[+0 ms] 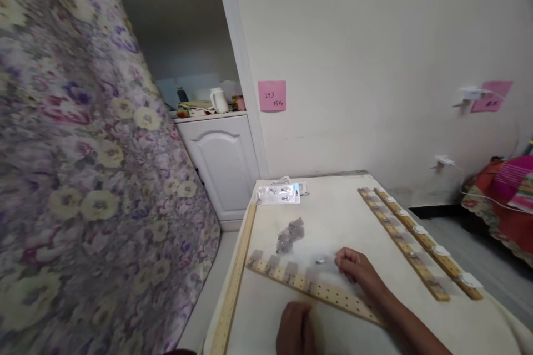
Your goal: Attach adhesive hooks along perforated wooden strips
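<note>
My right hand [353,266] is closed in a pinch above the wooden strip with holes [333,294]. At its fingertips is a small clear hook [320,260] with a shiny metal part; where the fingers meet it is hard to see. My left hand [295,328] is curled on the near side of the strip, its fingertips hidden, so I cannot tell what is in it. Several clear square hooks [290,276] sit along the left part of the strip. Beyond it lies a loose pile of clear hooks [290,236].
Two more strips lie at the right: one with clear hooks [402,244], one with white hooks [439,250]. A bare wooden strip [235,288] runs along the table's left edge. A clear package [278,194] lies at the back. A floral curtain [95,177] hangs at left.
</note>
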The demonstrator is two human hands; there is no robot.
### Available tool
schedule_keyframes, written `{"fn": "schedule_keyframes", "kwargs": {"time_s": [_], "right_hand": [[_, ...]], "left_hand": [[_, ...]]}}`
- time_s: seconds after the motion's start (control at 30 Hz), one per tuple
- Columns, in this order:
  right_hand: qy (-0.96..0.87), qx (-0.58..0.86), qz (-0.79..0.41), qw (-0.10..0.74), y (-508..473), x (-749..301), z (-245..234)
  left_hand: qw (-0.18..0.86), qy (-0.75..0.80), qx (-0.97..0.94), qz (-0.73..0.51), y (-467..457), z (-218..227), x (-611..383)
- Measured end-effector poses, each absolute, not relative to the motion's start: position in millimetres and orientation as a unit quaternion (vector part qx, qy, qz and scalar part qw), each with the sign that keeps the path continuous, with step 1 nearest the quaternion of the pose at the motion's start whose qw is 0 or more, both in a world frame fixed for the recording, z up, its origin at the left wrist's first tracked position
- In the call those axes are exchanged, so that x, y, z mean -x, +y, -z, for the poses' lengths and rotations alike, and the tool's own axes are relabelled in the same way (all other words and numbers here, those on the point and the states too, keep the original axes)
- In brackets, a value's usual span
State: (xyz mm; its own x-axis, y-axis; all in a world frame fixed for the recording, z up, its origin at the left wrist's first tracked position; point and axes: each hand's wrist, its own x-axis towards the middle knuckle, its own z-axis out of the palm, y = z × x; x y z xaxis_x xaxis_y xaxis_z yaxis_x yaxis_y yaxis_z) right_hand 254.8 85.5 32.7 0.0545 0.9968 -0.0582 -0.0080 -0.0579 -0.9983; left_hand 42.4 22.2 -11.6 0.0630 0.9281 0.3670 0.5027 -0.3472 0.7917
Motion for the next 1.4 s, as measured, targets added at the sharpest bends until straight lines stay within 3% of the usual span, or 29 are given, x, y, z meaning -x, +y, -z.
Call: {"fn": "schedule_keyframes", "kwargs": {"time_s": [0.4,0.8,1.03,1.27,1.4], "right_hand": [[-0.532,0.453,-0.536,0.474,51,-255,-42],[-0.558,0.43,-0.553,0.446,42,-255,-46],[-0.584,0.453,-0.53,0.416,48,-260,-27],[-0.595,0.482,-0.498,0.407,55,-269,-25],[-0.6,0.498,-0.473,0.41,62,-273,-23]], "left_hand": [[0.431,0.53,-0.535,-0.497,12,-49,-68],[0.516,0.506,-0.46,-0.515,5,-54,-95],[0.595,0.475,-0.373,-0.531,-2,-20,-111],[0.587,0.493,-0.374,-0.522,2,-2,-115],[0.508,0.541,-0.443,-0.503,3,-12,-108]]}}
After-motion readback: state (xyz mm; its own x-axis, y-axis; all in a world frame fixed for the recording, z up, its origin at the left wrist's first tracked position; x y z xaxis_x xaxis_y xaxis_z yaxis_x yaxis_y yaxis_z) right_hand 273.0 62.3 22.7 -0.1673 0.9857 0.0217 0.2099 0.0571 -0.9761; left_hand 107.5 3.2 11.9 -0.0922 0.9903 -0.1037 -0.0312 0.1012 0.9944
